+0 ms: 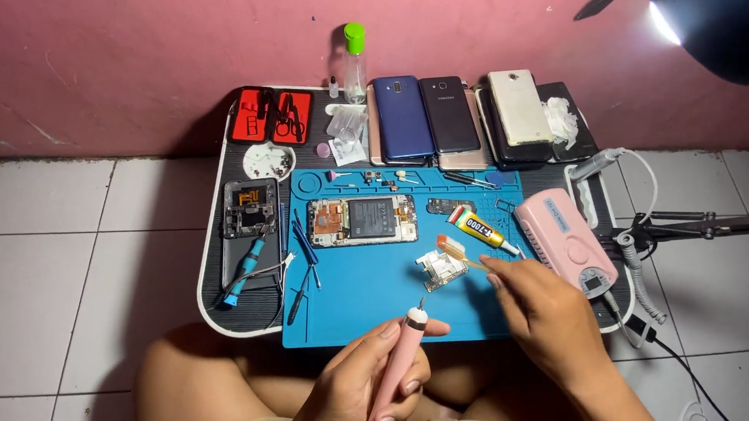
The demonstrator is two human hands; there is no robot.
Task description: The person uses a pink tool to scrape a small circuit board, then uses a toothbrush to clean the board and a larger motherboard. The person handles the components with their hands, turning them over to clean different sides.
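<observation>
My left hand (365, 387) has its grip clenched around the pink rotary pen (400, 362), bit tip up, near the front edge of the blue mat (370, 277). My right hand (535, 309) pinches a thin brush (458, 250) over the small clear part (441, 269) lying on the mat. The loose part could skid under the brush, or the glue tube (479, 228) just beside it get knocked.

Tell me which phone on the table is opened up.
The phone on the blue mat, its battery and boards exposed; the ones stacked by the wall have backs on.
</observation>
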